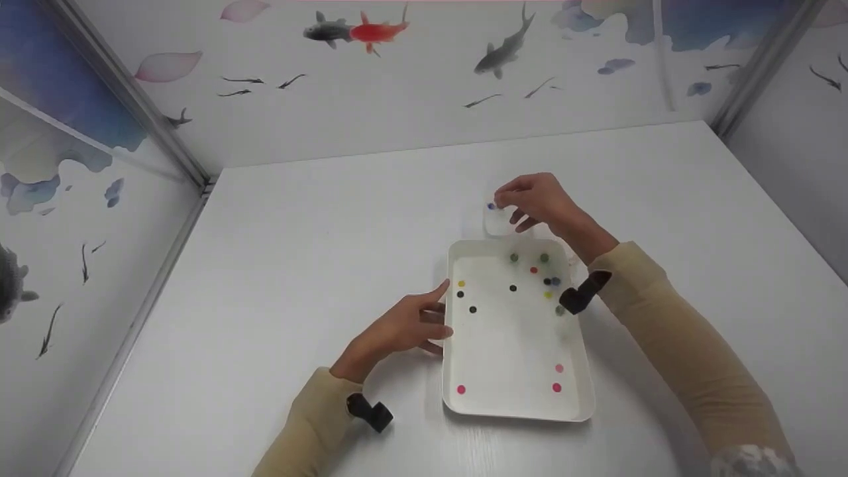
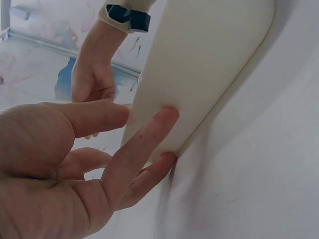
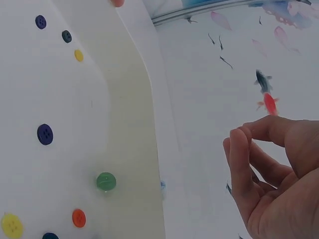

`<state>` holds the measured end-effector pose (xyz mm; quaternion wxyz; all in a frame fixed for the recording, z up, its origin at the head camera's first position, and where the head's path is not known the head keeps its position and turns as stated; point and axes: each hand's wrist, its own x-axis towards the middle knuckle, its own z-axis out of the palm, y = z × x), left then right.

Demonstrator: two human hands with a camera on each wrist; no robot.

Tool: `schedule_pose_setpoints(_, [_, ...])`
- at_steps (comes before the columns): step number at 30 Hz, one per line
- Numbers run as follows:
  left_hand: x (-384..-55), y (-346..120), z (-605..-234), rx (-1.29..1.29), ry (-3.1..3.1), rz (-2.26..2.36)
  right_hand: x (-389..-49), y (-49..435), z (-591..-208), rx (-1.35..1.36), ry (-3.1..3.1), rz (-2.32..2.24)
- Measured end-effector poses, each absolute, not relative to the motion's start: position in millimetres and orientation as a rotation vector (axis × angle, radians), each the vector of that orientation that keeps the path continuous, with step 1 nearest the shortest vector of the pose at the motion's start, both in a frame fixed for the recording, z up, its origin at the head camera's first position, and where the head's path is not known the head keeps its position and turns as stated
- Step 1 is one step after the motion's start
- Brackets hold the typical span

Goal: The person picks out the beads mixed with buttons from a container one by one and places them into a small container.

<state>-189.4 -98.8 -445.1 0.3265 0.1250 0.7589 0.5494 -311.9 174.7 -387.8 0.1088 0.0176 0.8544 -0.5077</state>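
Note:
A white rectangular tray (image 1: 510, 404) holds scattered buttons and several green glass marbles. My left hand (image 1: 407, 324) is at its left side, fingers fairly straight. In the left wrist view, fingertips (image 2: 172, 113) rest against the tray's outer wall. Beyond the far rim, my right hand (image 1: 540, 202) is over a small clear container (image 1: 497, 226). A small blue thing (image 1: 491, 206) shows right below its fingertips. The right wrist view shows that hand's thumb and forefinger tips (image 3: 240, 135) brought together, other fingers curled, nothing visible between them.
A green marble (image 3: 106, 181) and a red button (image 3: 79, 218) lie near the tray wall. Pink buttons (image 1: 556, 387) are at the near end, dark buttons (image 1: 513, 288) farther up. The white table (image 1: 298, 245) meets fish-patterned panels (image 1: 430, 86) at the back and sides.

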Motion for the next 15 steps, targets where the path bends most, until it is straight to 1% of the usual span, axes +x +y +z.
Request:
schedule_pose_setpoints(6, [-189,-98,-445,0.309,2.000,1.430,-314,180,-386,0.033,2.558,-1.494])
schedule_pose_setpoints(15, [-190,-98,-446,0.307,2.020,1.413,-321,186,-388,0.092,2.563,-1.484])
